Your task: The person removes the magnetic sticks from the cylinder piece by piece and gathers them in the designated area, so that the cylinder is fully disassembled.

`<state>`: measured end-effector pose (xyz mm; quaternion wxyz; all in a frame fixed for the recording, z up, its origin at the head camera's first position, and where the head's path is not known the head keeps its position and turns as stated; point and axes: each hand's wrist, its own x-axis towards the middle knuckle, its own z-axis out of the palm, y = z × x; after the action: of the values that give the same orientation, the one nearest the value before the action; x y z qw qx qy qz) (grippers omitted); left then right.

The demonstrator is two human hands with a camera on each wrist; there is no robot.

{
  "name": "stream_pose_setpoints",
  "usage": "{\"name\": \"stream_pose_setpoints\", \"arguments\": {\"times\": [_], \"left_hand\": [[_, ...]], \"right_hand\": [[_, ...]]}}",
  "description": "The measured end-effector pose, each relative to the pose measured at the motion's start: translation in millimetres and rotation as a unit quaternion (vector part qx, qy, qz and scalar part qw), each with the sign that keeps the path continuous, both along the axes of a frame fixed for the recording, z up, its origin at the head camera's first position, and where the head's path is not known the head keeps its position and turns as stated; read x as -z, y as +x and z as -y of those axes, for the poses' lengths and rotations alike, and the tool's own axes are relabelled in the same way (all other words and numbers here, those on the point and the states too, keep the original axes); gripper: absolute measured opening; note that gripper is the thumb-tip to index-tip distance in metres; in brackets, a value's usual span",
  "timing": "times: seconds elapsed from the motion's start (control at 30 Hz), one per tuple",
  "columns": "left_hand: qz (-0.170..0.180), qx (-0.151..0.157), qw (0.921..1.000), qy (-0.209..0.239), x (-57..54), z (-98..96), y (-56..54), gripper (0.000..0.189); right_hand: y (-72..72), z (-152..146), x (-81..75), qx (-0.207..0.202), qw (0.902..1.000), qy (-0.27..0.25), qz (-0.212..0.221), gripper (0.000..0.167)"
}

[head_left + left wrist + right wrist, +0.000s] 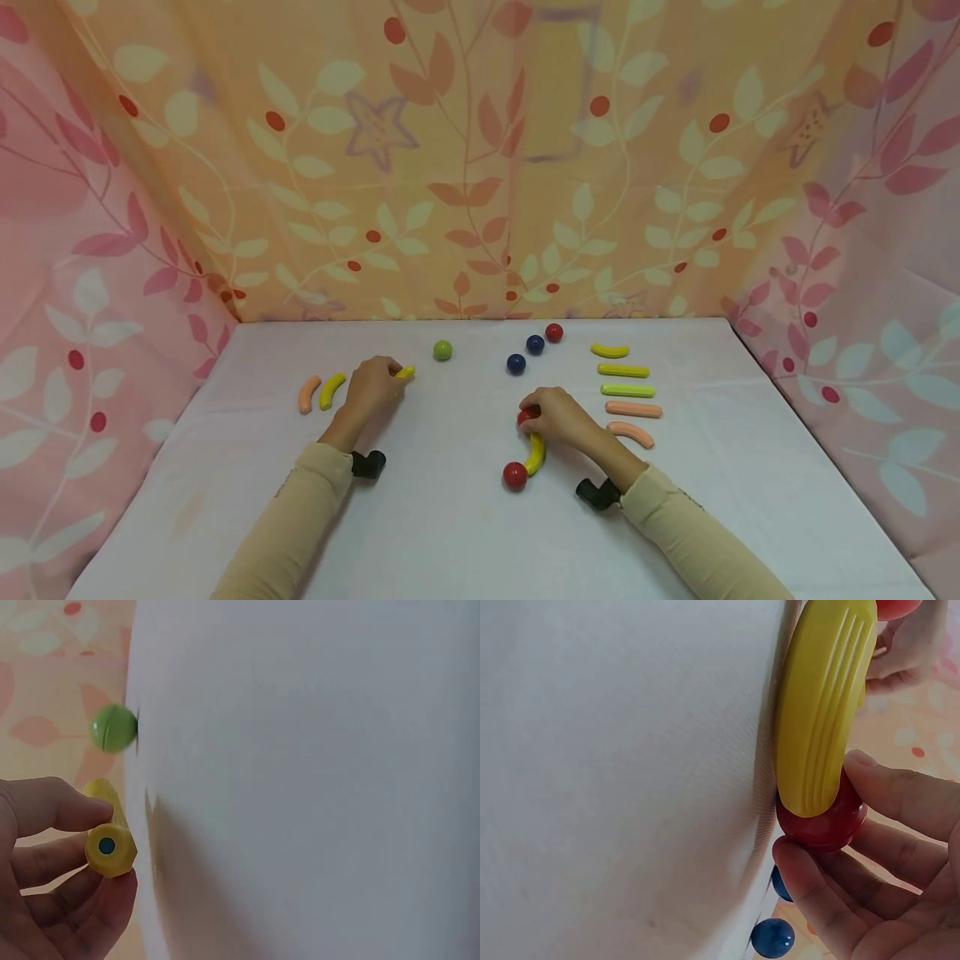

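Note:
In the head view my left hand (pixel 375 385) pinches a yellow rod (pixel 406 372) on the left side of the table. The left wrist view shows the rod's end face (pixel 109 847) with a dark round spot, between thumb and fingers. My right hand (pixel 558 414) grips a red ball (pixel 826 825) by thumb and fingertips. A curved yellow rod (pixel 536 454) touches that ball. Its near end meets a second red ball (pixel 515 476). Beyond the left hand sits a green ball (pixel 442 350).
Right of the right hand lies a column of yellow, lime and orange rods (pixel 627 390), some curved. Two dark blue balls (pixel 516 364) and a red ball (pixel 554 333) stand at the back. Curved orange (pixel 309 393) and yellow (pixel 332 391) rods lie far left.

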<state>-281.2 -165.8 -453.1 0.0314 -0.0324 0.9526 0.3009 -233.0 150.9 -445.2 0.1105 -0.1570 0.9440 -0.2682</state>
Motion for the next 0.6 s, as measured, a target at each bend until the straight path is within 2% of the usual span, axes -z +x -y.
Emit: {"name": "stream_pose_setpoints", "arguments": {"times": [0.3,0.47,0.6], "left_hand": [[-0.003,-0.026,0.998,-0.058,-2.6,31.6,2.4,0.031],[-0.012,-0.018,0.9954,-0.093,-5.9,45.9,3.1,0.029],[0.007,-0.018,0.9934,-0.113,-9.0,54.6,3.9,0.031]], "right_hand": [[0.6,0,0.4,0.002,1.0,-0.004,0.002,0.029],[-0.3,-1,0.2,0.002,1.0,-0.004,0.007,0.03],[-0.9,-1,0.9,0.001,1.0,-0.003,0.006,0.03]]}}
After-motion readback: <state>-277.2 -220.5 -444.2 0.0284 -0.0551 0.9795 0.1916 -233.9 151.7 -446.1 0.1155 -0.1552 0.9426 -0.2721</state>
